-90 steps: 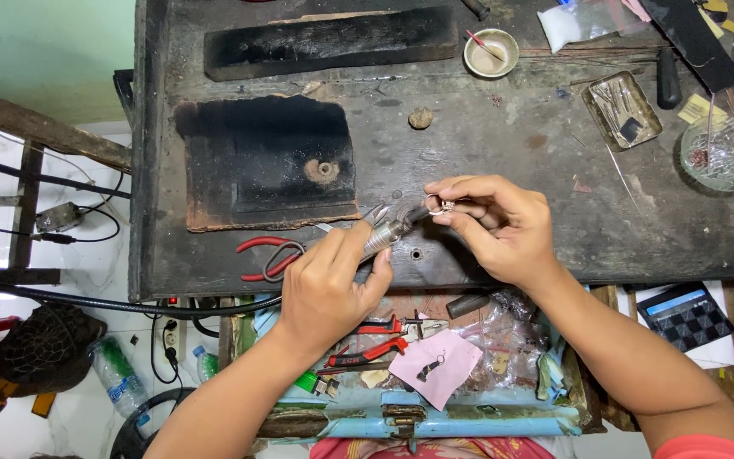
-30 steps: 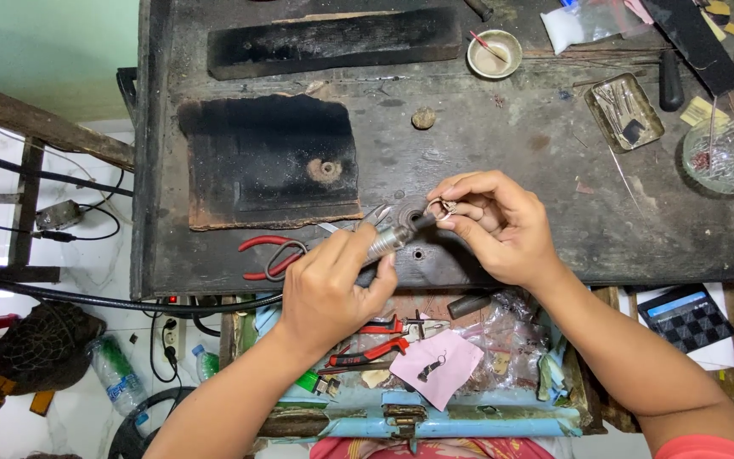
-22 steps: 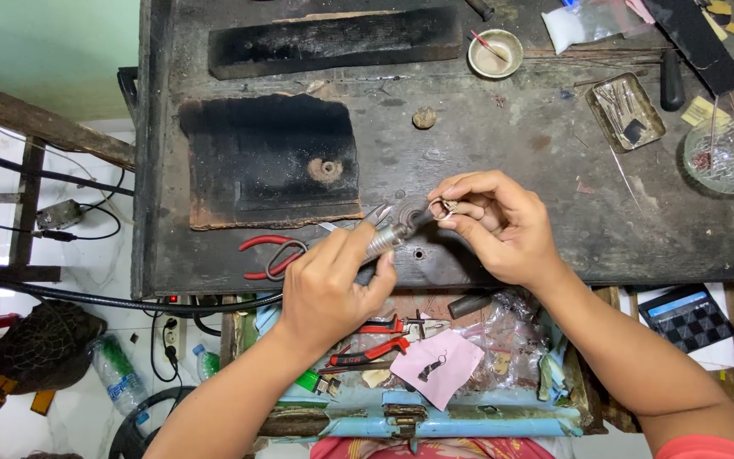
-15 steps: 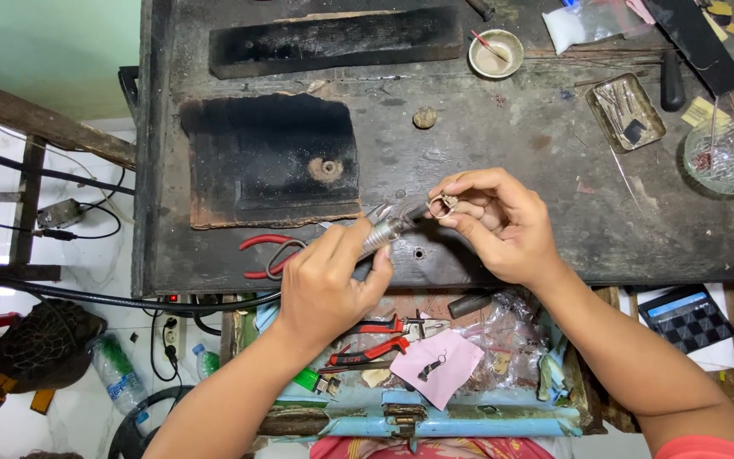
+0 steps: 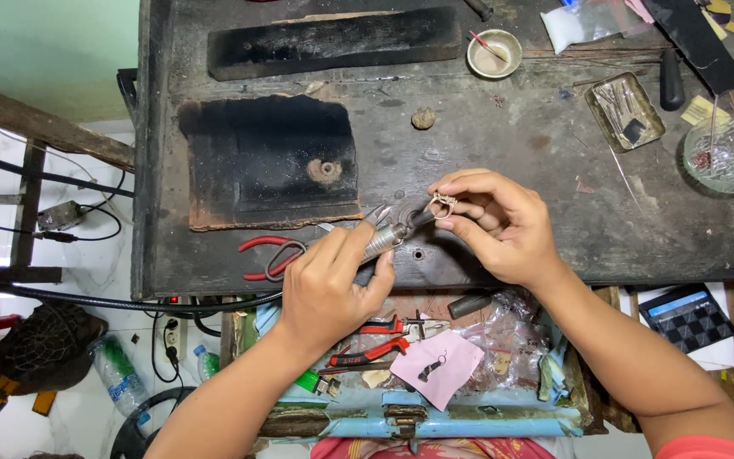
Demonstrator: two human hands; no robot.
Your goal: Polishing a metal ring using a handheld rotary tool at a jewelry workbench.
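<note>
Pinching a small metal ring (image 5: 443, 202) between thumb and fingertips, the right hand (image 5: 499, 225) holds it just above the front edge of the dark workbench (image 5: 511, 136). The left hand (image 5: 333, 285) is wrapped around a slim metal hand tool (image 5: 392, 236), whose tip meets the ring. Over the last few seconds both hands have barely shifted; the tool tip has only crept closer to the ring, so the fine work on it looks to be mid-course rather than finishing. Beside the left hand, red-handled pliers (image 5: 261, 255) lie on the workbench, with a scorched black pad (image 5: 269, 157) just behind them. Farther back on the workbench sit a small round bowl (image 5: 494, 53), a metal tray (image 5: 623, 110) and a glass dish (image 5: 722, 155). Below the workbench's front edge, an open drawer (image 5: 418, 416) holds more pliers (image 5: 371, 350) and a pink paper (image 5: 437, 367).
</note>
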